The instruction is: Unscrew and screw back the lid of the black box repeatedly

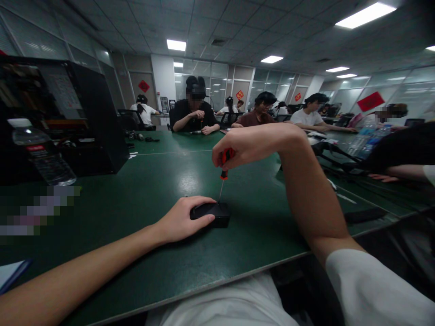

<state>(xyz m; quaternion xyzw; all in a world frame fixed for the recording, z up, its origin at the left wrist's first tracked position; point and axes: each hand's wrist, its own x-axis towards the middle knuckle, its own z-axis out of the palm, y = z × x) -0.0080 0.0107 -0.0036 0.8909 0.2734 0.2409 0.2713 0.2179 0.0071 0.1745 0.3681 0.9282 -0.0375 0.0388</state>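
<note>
Your right hand (234, 147) clenches the screwdriver (224, 168), tip on the box (217, 214). Your left fingers (204, 220) grip that box.

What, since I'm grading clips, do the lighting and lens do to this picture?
Head view: ceiling lights burn out white, leaving a soft sheen on the green table; head view: the black box sits too dark for fine detail; head view: edges look stretched, the bottle leaning outward.
</note>
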